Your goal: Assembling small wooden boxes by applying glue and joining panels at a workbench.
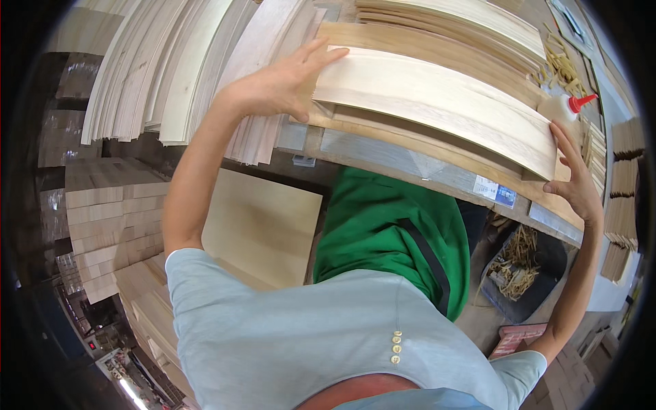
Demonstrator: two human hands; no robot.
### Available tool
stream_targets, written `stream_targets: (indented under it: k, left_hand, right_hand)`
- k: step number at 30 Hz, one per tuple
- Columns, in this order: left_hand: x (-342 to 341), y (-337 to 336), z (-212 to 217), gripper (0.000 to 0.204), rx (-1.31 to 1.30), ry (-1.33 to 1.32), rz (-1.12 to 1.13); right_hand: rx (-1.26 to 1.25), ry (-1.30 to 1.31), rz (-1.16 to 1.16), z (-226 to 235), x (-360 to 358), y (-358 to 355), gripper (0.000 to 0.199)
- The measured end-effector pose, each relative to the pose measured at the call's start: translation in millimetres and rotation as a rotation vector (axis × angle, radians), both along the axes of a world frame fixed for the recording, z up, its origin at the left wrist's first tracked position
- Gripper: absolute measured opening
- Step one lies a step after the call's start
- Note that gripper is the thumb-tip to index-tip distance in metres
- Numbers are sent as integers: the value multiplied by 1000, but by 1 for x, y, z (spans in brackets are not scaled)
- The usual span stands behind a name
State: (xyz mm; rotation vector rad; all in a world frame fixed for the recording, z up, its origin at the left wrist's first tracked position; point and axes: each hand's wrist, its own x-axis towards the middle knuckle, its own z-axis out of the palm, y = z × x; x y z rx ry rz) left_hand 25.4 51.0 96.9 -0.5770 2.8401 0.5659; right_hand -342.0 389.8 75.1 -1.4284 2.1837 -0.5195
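Observation:
A long, pale wooden box piece [437,92] lies across the bench in front of me, with a dark gap under its near edge. My left hand [280,83] spans its left end, the fingers on the top far corner and the thumb lower, by the near corner. At the opposite end, my right hand [577,179] is curved around the edge, fingertips above and thumb below. Just beyond the right end stands a white glue bottle [557,108] with a red nozzle.
Stacks of thin boards [147,68] stand at the left, and more strips [465,20] lie along the far side. Wooden blocks [113,225] are piled lower left. A dark bin [523,273] with wood scraps sits below the bench, right of my green apron [383,225].

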Motion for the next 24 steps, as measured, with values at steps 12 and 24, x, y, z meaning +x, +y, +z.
stream_targets:
  k: [12,24]
  left_hand:
    - [-6,2,-20,105,264,128,94]
    - [7,9,-89,90,1225,591,651]
  right_hand:
    - [-30,-27,-4,-6,-2,4,115]
    - [-128,-825,-498,-84,-26,21,69]
